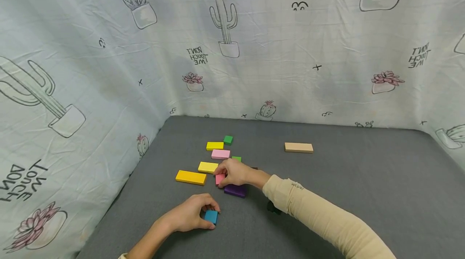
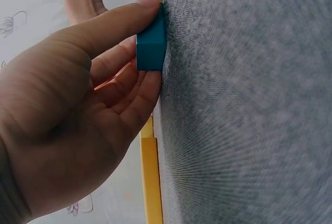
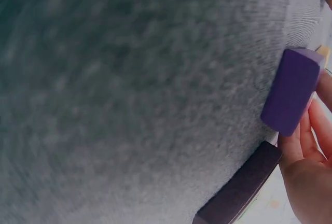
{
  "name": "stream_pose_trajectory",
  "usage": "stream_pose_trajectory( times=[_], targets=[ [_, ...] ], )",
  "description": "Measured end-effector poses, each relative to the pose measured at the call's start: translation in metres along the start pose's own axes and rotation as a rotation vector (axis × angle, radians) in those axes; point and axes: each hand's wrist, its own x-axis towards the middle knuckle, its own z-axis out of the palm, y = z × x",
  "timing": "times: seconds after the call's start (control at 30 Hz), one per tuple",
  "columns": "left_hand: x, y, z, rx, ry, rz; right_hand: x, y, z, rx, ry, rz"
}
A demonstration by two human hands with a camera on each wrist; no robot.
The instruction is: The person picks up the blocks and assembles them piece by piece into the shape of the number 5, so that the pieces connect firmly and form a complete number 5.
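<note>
Thumb and fingers of my left hand [image 1: 189, 213] pinch a small blue block [image 1: 211, 217] low at the table's front; the left wrist view shows the blue block [image 2: 151, 45] at the cloth surface. Farther forward, my right hand [image 1: 237, 173] grips a small reddish-pink block [image 1: 219, 180] between thumb and fingers. Right beside that hand lies a purple block [image 1: 235, 191]. A yellow block [image 1: 208, 167] and a longer orange-yellow block [image 1: 191, 177] lie to its left. In the right wrist view a dark block [image 3: 238, 187] sits near the purple one, and the pink block is mostly hidden.
Behind the hands lie a pink block [image 1: 220, 154], another yellow block [image 1: 215, 146], a green block [image 1: 228, 140] and a partly covered light green block [image 1: 237, 158]. A tan block [image 1: 298, 148] lies apart at right. Something black [image 1: 273, 208] shows under the right sleeve.
</note>
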Motion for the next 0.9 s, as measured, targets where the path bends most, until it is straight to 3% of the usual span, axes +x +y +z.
stream_pose_trajectory(
  times=[0.23,0.43,0.9],
  targets=[
    [-0.003,-0.002,0.001,-0.005,0.007,0.01,-0.003,0.0,-0.008,0.011,-0.003,0.01],
    [-0.005,-0.003,0.001,-0.014,0.013,0.01,-0.009,0.006,-0.032,0.033,0.047,0.031],
    [-0.002,-0.002,-0.001,0.024,0.002,-0.003,-0.053,0.048,-0.087,0.093,0.173,0.139]
  ],
)
